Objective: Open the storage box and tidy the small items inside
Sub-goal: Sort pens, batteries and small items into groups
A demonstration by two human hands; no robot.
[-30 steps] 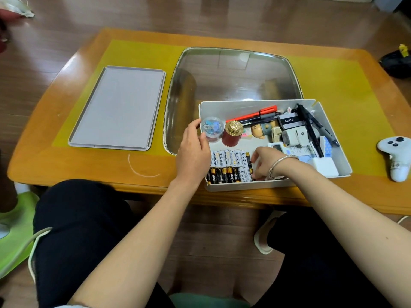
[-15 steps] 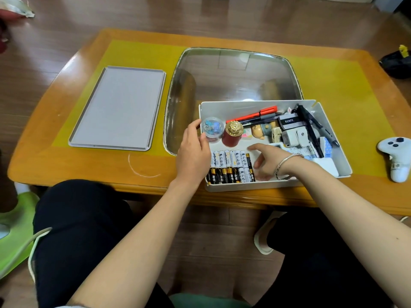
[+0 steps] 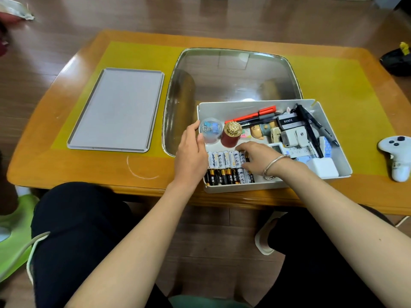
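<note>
1. We see the white storage box (image 3: 333, 138) open at the near edge of the wooden table (image 3: 66, 165), right of centre, partly overlapping the table's glass inset (image 3: 233, 81).
2. We find its grey lid (image 3: 115, 110) lying flat on the table, well apart to the left of the box.
3. In the near-left corner of the box, the batteries (image 3: 224, 165) lie side by side in 2 rows, white ones behind and black-and-gold ones in front.
4. Behind the batteries stand a clear round capsule (image 3: 211, 130) and, just beside it, a red bottle with a gold cap (image 3: 231, 134).
5. Further right, we see red and black pens (image 3: 251, 116), a small figurine (image 3: 260, 130), a black label reading "BENTE" (image 3: 289, 121) and a white block (image 3: 322, 167) in the near-right corner.
6. Our left hand (image 3: 191, 152) rests against the left wall of the box, thumb on the rim, fingers relaxed beside the capsule, gripping nothing.
7. Our right hand (image 3: 258, 158), a bracelet (image 3: 274, 166) on its wrist, lies palm down over the right end of the battery rows, fingers curled onto them; we cannot tell whether it grips one.
8. Both forearms reach forward from the lap, converging on the box.
9. A white game controller (image 3: 398, 158) lies on the table, right of the box.
</note>
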